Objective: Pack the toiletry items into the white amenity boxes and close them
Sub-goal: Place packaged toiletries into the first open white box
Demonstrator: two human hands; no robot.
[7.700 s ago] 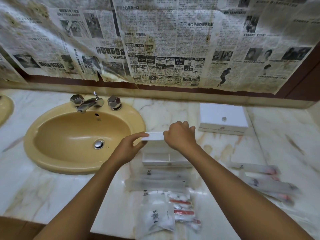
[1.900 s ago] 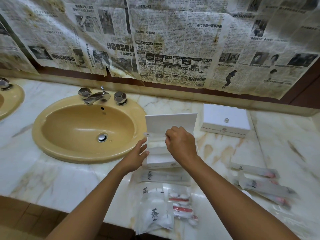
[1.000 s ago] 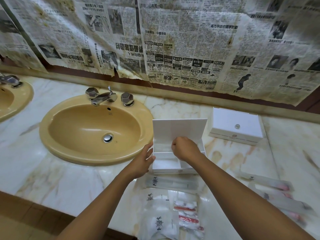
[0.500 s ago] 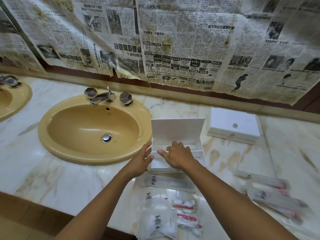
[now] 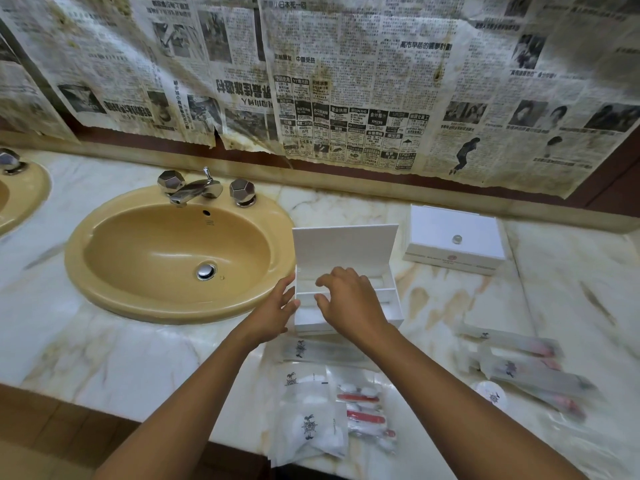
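Note:
A white amenity box (image 5: 389, 308) stands on the marble counter with its lid (image 5: 343, 249) raised upright at the back. White dividers split its inside into compartments. My left hand (image 5: 277, 308) rests with straight fingers against the box's left wall. My right hand (image 5: 348, 299) hovers over the compartments with fingers loosely spread and holds nothing. A second white amenity box (image 5: 453, 242) sits shut at the back right. Clear toiletry packets (image 5: 311, 417) and red-marked sachets (image 5: 362, 408) lie in front of the open box. A long flat packet (image 5: 322, 349) lies just before it.
A yellow sink (image 5: 173, 251) with a chrome tap (image 5: 194, 190) lies left of the box. Long wrapped items (image 5: 512, 344) and a small round white item (image 5: 491, 394) lie on the counter (image 5: 114, 351) at the right. Newspaper covers the wall behind.
The lid went from held over the box to standing upright. My right hand let go of it and lowered over the compartments, fingers spreading. My left hand stays at the box's left side.

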